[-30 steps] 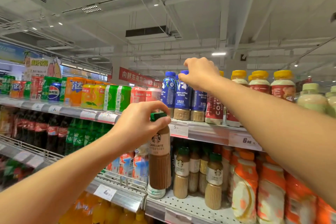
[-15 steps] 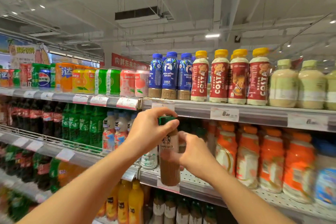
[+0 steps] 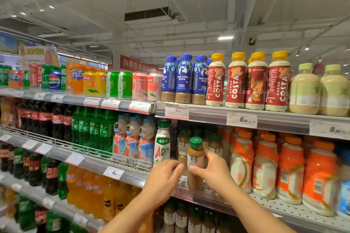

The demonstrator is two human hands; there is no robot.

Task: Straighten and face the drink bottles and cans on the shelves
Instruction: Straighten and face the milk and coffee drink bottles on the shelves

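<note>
1. Your right hand pinches the Starbucks latte bottle at label height, thumb in front and fingers curled around its right side.
2. Your left hand sits just left of the bottle with its fingers loosely curled; you cannot tell from here whether the fingertips touch it.
3. The bottle stands upright at the front lip of the middle shelf, label facing you.
4. The white AD bottle stands near on the left, and the orange-capped bottles are close on the right.
5. More Starbucks bottles stand right behind it.
6. The top shelf edge runs above the cap with open room between.
</note>
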